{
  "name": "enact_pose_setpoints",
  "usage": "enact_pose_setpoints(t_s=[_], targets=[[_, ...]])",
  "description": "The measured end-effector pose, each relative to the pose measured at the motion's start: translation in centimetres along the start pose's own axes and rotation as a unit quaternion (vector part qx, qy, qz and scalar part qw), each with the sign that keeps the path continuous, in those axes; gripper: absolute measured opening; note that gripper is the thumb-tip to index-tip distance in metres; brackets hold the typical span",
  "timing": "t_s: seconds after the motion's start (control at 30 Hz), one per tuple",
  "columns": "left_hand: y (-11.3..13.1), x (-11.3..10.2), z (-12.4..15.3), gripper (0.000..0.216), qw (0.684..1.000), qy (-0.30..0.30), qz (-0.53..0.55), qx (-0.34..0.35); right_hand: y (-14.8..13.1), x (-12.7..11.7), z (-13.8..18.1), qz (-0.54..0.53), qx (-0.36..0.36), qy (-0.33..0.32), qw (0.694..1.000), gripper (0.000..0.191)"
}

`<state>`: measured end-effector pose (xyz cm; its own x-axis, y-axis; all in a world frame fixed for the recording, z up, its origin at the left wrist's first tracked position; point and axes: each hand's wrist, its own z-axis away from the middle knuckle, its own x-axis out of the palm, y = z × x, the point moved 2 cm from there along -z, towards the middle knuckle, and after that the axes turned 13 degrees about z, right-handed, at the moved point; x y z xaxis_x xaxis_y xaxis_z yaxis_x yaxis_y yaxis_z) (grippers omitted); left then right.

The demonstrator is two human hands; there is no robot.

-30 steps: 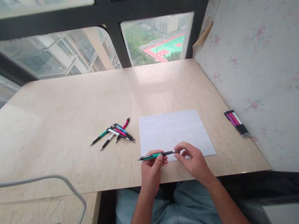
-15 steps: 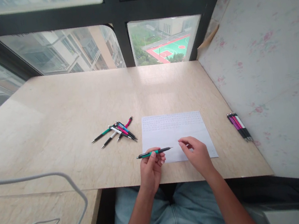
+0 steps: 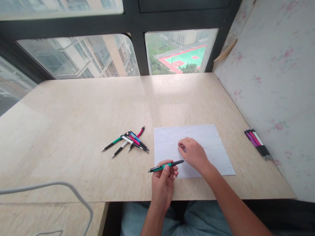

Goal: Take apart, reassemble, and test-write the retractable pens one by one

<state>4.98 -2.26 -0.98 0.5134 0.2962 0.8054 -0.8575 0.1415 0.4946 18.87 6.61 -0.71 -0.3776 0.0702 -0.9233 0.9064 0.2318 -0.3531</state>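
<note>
My left hand [image 3: 163, 179] is closed around a green and black pen [image 3: 166, 166], held level just above the near edge of the sheet of paper [image 3: 208, 161]. The pen's thin bare point faces right. Over the paper, my right hand [image 3: 195, 154] is closed in a pinch, thumb against forefinger. Something tiny may be between those fingertips, too small to make out. Rows of handwriting cover the upper part of the sheet. To the left lies a loose, crossed pile of several pens [image 3: 131, 141] in green, white, pink and blue.
Several pens [image 3: 257, 143] lie side by side against the papered wall [image 3: 296, 93] on the right. A pale cable [image 3: 82, 198] loops over the lower ledge at left. Dark-framed windows [image 3: 142, 53] border the far side of the tabletop [image 3: 85, 109].
My right hand has moved left and away from me over the paper, still pinched. My left hand keeps its hold on the pen. The whole view has shifted slightly.
</note>
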Motion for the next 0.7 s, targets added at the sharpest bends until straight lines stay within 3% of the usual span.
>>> enact_pose_setpoints(t_s=[0.23, 0.37, 0.47, 0.57, 0.7], targets=[[0.0, 0.0, 0.0, 0.024, 1.0, 0.002, -0.008, 0.006, 0.3, -1.2, 0.5, -0.026, -0.005, -0.008, 1.0, 0.023], [-0.1, -0.1, 0.0, 0.022, 1.0, -0.006, -0.022, 0.013, 0.0, -3.3, 1.8, -0.171, 0.023, 0.009, 0.985, 0.022], [-0.3, 0.0, 0.0, 0.021, 0.998, -0.017, -0.051, 0.016, -0.9, -4.7, 3.1, -0.272, -0.004, -0.022, 0.962, 0.024], [-0.3, 0.1, 0.1, 0.021, 0.995, -0.021, -0.093, 0.027, -1.8, -5.6, 4.2, -0.27, -0.065, -0.055, 0.959, 0.015], [-0.3, 0.0, 0.3, 0.02, 0.987, -0.019, -0.154, 0.028, -1.5, -6.8, 4.9, -0.217, -0.089, -0.072, 0.969, 0.01]])
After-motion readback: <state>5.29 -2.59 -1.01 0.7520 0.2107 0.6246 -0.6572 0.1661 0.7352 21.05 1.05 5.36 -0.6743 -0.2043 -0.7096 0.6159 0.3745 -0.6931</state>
